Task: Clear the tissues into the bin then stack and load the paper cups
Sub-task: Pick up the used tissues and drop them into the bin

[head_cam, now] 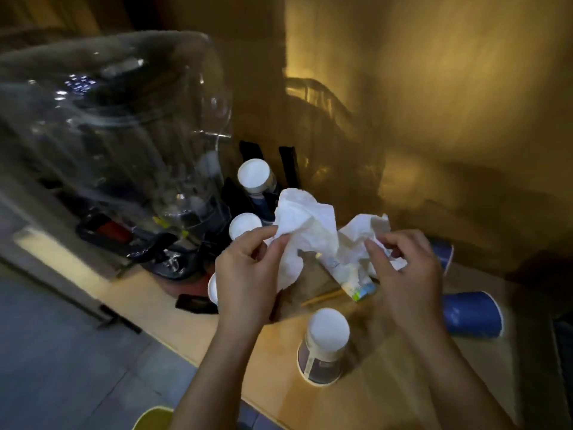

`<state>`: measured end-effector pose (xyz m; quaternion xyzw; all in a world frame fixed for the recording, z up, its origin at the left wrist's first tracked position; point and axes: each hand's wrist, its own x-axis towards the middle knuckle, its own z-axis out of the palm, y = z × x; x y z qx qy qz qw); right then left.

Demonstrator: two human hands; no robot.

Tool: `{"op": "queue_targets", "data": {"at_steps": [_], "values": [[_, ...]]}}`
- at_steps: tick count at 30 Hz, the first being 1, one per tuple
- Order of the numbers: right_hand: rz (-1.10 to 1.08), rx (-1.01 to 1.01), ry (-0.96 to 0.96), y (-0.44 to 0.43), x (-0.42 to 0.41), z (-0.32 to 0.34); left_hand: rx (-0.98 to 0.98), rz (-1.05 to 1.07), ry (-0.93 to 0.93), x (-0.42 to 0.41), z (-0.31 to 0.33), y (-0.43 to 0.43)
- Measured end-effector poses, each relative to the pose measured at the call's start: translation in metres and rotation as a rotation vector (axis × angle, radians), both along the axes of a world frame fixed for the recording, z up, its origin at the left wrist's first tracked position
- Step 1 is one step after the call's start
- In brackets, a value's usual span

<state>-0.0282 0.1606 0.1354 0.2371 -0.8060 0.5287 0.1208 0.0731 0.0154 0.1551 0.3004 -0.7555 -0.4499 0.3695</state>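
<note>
Above the wooden table (248,346), my left hand (245,274) pinches a crumpled white tissue (302,225). My right hand (406,271) grips a second crumpled tissue (361,240) just to its right. Under the tissues lies a cup on its side (350,277). An upside-down paper cup (325,346) stands close to me. Two more upside-down cups (254,175) (245,225) stand behind my left hand. A blue cup (471,315) lies on its side at the right, another blue one (441,252) behind my right hand.
A large clear water bottle (117,125) on a dark dispenser base (161,246) fills the left. A yellow-green rim (153,418), perhaps the bin, shows at the bottom edge on the grey floor. A wall and curtain close off the back. A small dark object (195,304) lies by the table edge.
</note>
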Motion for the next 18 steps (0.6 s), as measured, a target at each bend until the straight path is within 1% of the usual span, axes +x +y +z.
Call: {"op": "queue_targets", "data": {"at_steps": [3, 4, 5, 7, 10, 11, 14, 18], "values": [[-0.032, -0.046, 0.155, 0.003, 0.012, 0.017, 0.032, -0.065, 0.035, 0.023, 0.015, 0.004], [0.182, -0.120, 0.152, -0.018, 0.033, 0.017, -0.026, 0.168, 0.049, 0.069, 0.013, 0.005], [0.422, -0.129, 0.125, -0.041, 0.060, 0.012, -0.077, 0.384, 0.035, 0.115, 0.016, 0.011], [0.435, -0.142, 0.125, -0.044, 0.065, 0.025, -0.098, 0.406, 0.086, 0.127, 0.009, 0.007], [0.472, -0.144, 0.191, -0.056, 0.082, 0.031, -0.040, 0.453, 0.114, 0.146, 0.006, 0.002], [0.508, -0.162, 0.188, -0.062, 0.087, 0.031, -0.026, 0.492, 0.129, 0.157, 0.006, 0.000], [0.623, -0.132, 0.209, -0.083, 0.121, 0.030, -0.018, 0.615, 0.169, 0.202, -0.003, -0.005], [0.771, -0.112, 0.208, -0.114, 0.164, 0.024, 0.032, 0.757, 0.173, 0.256, -0.017, -0.013]]}}
